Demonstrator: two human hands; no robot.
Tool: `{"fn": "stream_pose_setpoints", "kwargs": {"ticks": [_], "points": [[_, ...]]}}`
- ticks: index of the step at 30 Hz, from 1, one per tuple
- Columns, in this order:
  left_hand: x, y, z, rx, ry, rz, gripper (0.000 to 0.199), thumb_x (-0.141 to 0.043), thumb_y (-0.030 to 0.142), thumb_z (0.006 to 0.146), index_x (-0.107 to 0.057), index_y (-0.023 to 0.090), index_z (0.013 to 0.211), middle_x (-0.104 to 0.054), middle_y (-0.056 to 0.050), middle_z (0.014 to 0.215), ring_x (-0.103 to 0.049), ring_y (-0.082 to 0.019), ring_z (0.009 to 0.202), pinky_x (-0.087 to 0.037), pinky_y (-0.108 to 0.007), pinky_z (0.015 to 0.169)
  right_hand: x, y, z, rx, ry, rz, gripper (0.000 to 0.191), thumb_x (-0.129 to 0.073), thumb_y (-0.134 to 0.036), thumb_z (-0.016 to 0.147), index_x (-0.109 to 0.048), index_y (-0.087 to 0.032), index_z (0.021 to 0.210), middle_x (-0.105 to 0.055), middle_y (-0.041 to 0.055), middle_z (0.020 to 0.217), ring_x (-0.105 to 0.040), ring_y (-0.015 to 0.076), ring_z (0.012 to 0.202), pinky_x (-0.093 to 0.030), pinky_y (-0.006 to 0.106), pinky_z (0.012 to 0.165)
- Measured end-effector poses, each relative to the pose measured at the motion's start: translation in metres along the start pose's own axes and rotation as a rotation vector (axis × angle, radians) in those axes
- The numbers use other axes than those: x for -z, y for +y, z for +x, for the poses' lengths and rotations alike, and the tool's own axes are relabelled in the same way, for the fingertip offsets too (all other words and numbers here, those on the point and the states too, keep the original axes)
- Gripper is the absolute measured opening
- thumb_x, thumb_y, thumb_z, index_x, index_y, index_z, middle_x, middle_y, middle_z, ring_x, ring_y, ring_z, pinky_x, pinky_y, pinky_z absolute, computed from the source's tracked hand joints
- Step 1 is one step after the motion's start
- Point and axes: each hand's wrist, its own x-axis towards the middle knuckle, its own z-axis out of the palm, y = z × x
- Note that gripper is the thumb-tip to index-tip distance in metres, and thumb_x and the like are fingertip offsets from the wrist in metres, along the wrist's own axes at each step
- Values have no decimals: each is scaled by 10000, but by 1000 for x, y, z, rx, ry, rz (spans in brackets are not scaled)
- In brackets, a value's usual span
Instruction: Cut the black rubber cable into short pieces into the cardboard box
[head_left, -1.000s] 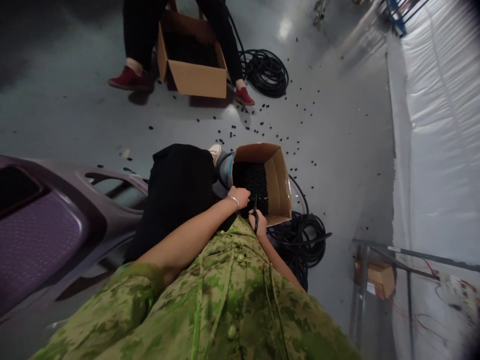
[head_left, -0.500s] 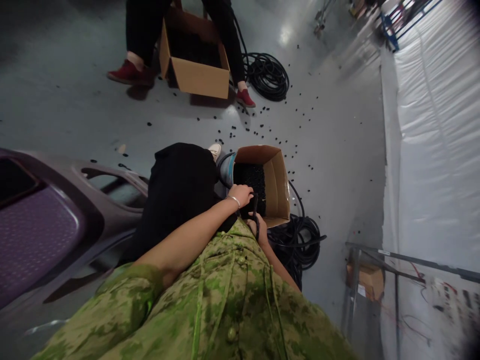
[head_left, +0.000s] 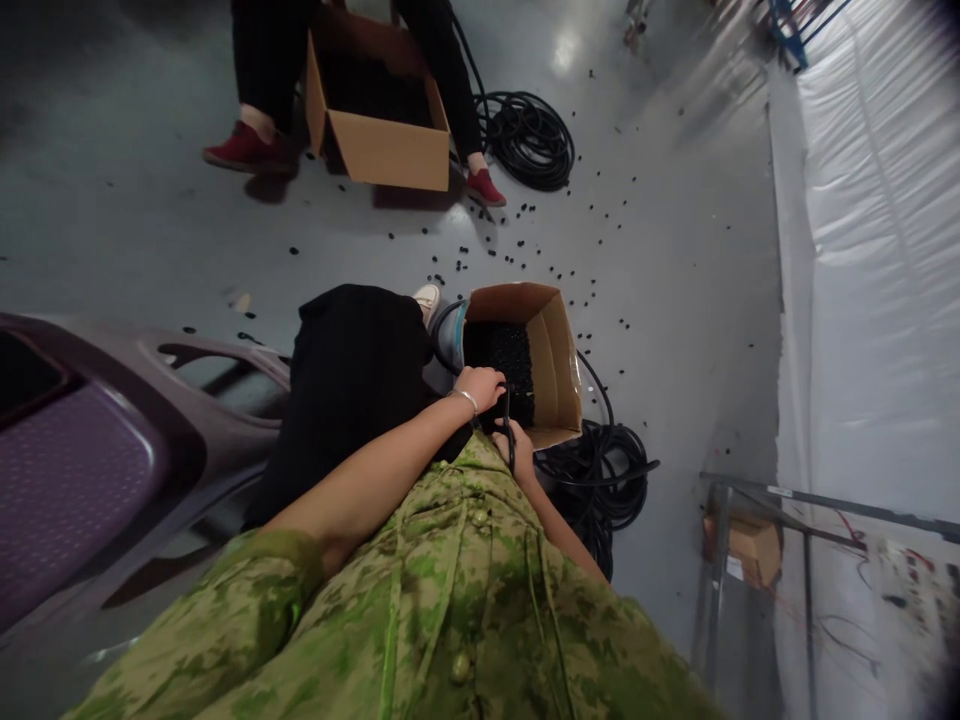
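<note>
My left hand (head_left: 481,388), with a bracelet at the wrist, is closed at the near left edge of an open cardboard box (head_left: 555,370). Its fingertips pinch one end of a thin black cable (head_left: 509,425). My right hand (head_left: 517,450) is closed round the lower part of that cable, close to my camouflage shirt. Between the hands the cable bends in a short arc. Many small black pieces (head_left: 501,355) lie inside the box, below and beyond my hands.
Coiled black cable (head_left: 619,475) lies right of the box, a second coil (head_left: 532,140) farther off. A person in red shoes (head_left: 484,187) straddles another box (head_left: 390,150). A purple plastic chair (head_left: 82,480) stands left. Small black pieces dot the floor (head_left: 660,300).
The view has shifted slightly. Both hands keep nearly the same place and the same hold on the cable.
</note>
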Motion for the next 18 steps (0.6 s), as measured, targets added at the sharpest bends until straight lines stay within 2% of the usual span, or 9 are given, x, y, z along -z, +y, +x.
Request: {"fn": "stream_pose_setpoints", "kwargs": {"ticks": [12,18], "points": [[1,3,-3,14,-5,24,365,-489,360,977,-715,283,1252,-723,-82,1247,-663,-251,1131,-485,-360,941,-1,4,0,-28,-15,67,353,-617,-422,751,-706,-194,1005,-745,39,868,-665,210,752,-520,317,783],[0,2,-3,16,-9,21,361,-501,363,976,-714,281,1256,-725,-83,1251,-665,-259,1137,-485,-364,932,-1,1,0,-15,-7,53,348,-623,-476,767,-714,-197,954,-738,42,860,-663,210,775,-517,309,779]]}}
